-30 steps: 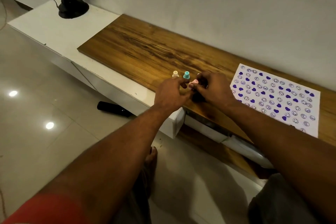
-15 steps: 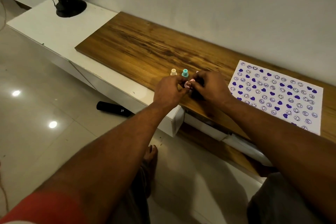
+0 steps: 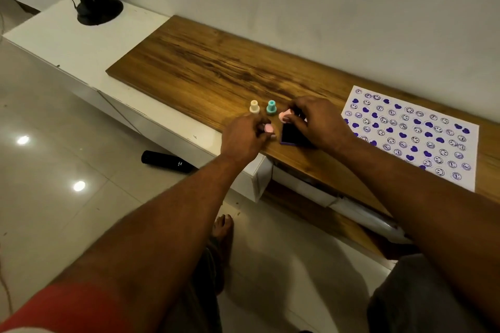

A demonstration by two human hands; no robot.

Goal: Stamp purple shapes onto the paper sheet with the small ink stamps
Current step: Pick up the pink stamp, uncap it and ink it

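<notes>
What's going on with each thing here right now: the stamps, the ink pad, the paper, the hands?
Cream stamp: upright, untouched.
Teal stamp: upright, untouched.
Ink pad: open, on the wood.
Paper sheet: flat, mostly stamped.
Left hand: holding a pink piece.
Right hand: holding another pink piece.

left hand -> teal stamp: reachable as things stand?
Probably yes. The teal stamp stands upright on the wooden board, just beyond the left hand, with nothing between them. But that hand already pinches a pink piece, so its grip isn't free; the cream stamp stands close beside.
</notes>
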